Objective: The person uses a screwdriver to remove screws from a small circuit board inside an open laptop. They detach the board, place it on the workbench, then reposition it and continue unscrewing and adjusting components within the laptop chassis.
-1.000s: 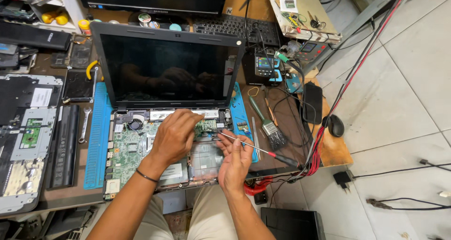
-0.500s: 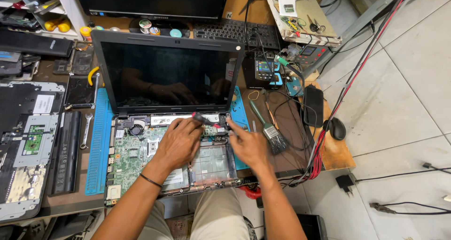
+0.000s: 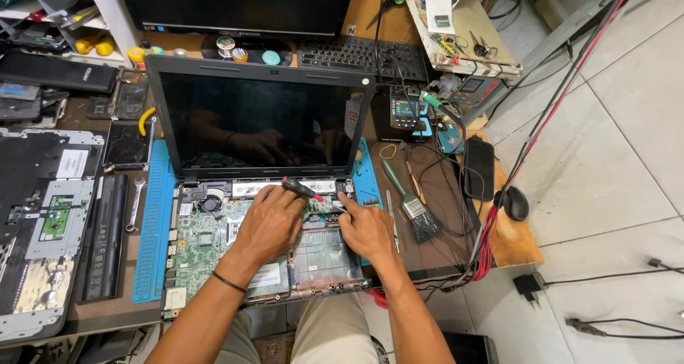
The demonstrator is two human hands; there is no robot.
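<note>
While the opened black laptop (image 3: 256, 214) sits at the centre of the frame on the cluttered wooden table (image 3: 513, 243), its lid upright and its keyboard deck removed, both hands work over the exposed green circuit board (image 3: 206, 239) in its base. The left hand (image 3: 269, 221) lies palm down on the board, fingers curled round a slim screwdriver with a black and red handle (image 3: 303, 191), whose shaft slants down and to the right toward the upper right part of the base. The right hand (image 3: 367, 229) rests just beside it, fingers bent and pressed at the spot near the tip; whether it pinches anything small, I cannot tell. Both forearms rise from the lower edge of the frame, the left wrist wearing a thin dark band (image 3: 228, 282).

That board looks stiff yet fragile, thin and studded with small parts, so it is best taken by its bare edges. The screwdriver is light and rigid, and safest gripped on its handle.

A blue silicone mat (image 3: 153, 236) lies under the laptop, a grey-bristled brush (image 3: 413, 211) sits to the right, and a detached grey laptop cover (image 3: 43, 229) lies at the left.
</note>
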